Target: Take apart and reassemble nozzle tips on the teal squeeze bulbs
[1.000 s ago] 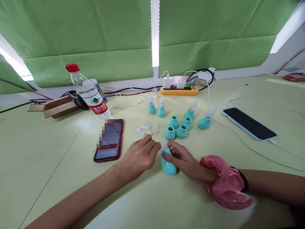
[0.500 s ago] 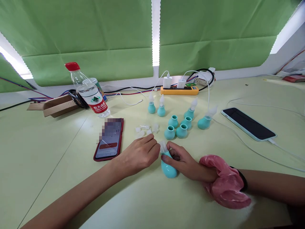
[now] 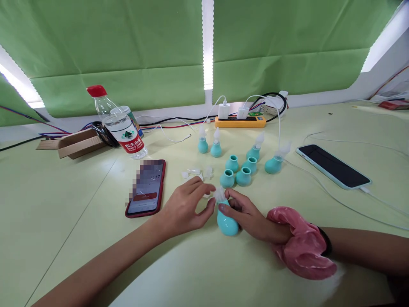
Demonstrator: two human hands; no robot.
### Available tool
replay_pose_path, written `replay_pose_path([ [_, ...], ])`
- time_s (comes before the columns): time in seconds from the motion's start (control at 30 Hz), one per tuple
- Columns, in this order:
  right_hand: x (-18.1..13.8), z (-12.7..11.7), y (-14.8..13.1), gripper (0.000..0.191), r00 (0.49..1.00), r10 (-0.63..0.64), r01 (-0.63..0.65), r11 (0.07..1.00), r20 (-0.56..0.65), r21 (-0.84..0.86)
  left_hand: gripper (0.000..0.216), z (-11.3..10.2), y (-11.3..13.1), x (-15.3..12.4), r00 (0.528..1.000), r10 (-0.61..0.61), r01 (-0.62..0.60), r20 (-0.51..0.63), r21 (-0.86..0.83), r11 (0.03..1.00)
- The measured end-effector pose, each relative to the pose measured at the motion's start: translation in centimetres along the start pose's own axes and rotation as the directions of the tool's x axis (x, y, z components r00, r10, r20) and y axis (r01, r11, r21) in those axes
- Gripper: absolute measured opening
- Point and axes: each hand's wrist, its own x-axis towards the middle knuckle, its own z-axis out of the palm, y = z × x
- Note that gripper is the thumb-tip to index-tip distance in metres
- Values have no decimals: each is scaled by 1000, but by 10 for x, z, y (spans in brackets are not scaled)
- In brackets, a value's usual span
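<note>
One teal bulb point(image 3: 228, 225), topped by a clear nozzle point(image 3: 220, 194), is just below the frame's centre, gripped by the right hand point(image 3: 251, 215) near its neck. If the wall is soft, too tight a pinch could buckle it and leave the nozzle crooked. The left hand point(image 3: 187, 207) has thumb and forefinger parted beside the nozzle; whether they touch it I cannot tell, but a sideways nudge could tilt it. Its knuckles could scatter the loose clear pieces point(image 3: 193, 171) near mid-frame; a careless reach might topple the four open-necked bulbs point(image 3: 227, 179) right of centre.
</note>
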Motion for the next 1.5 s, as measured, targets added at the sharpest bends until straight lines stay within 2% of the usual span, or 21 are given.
replay_pose_path([
  [0.07,0,0,0,30,1000,5,-5,1000,4,-1,13,-1,-2,1,1000,-20,21,15,-106,994],
  [0.13,0,0,0,30,1000,17,-17,1000,-1,2,9,1,-4,0,999,47,-45,9,-125,991],
  [0.23,0,0,1,30,999,43,-42,999,-21,33,6,8,-4,-4,990,134,-135,-41,-24,991],
  [0.3,0,1,2,31,997,75,-73,995,-34,69,7,11,-2,-6,991,108,-107,-84,14,994],
  [0.33,0,1,2,31,995,97,-94,992,-37,85,7,11,-1,-6,994,47,-48,-100,-7,999],
  [0.4,-1,1,2,31,989,136,-130,986,-53,106,6,9,-2,-4,981,-164,152,-103,-115,982],
  [0.47,-2,1,2,32,988,135,-127,987,-75,103,7,4,-7,-1,931,-362,348,-51,-182,920],
  [0.53,-3,0,1,30,993,94,-89,994,-72,67,8,2,-18,0,905,-425,420,-8,-126,899],
  [0.67,-4,-2,-3,28,1000,14,-15,998,-18,-58,10,11,-40,-7,957,-283,279,58,68,958],
  [0.73,-3,-3,-4,29,1000,-1,1,992,-3,-129,15,17,-44,-11,974,-217,207,68,122,971],
  [0.8,-3,-4,-6,30,1000,4,1,981,29,-195,19,17,-38,-12,979,-198,191,42,132,973],
  [0.87,-2,-4,-6,32,997,-6,26,966,80,-256,22,11,-24,-8,970,-242,240,15,73,968],
  [0.93,-2,-3,-7,30,990,-47,90,940,135,-330,24,4,-5,-3,941,-327,330,84,-30,943],
  [0.97,-3,-2,-7,28,983,-78,135,922,167,-364,26,1,4,-1,929,-326,342,172,-69,937],
  [1.03,-5,0,-7,20,964,-139,225,880,227,-418,28,-2,20,2,877,-340,384,340,-70,921],
  [1.13,-10,2,-9,14,938,-187,313,816,292,-486,33,-1,29,3,817,-345,443,462,-119,888],
  [1.23,-14,3,-12,17,917,-216,377,742,335,-554,39,1,26,2,791,-296,504,536,-296,811],
  [1.3,-14,4,-15,21,894,-249,433,690,371,-580,41,2,23,1,744,-275,594,609,-413,690],
  [1.37,-14,4,-15,26,872,-285,481,646,398,-593,43,3,20,0,691,-253,686,677,-503,526],
  [1.43,-14,3,-14,27,831,-352,555,589,431,-587,43,3,18,0,650,-234,746,723,-549,378],
  [1.5,-15,2,-13,23,777,-418,630,521,471,-576,43,1,16,1,621,-269,779,736,-543,315],
])
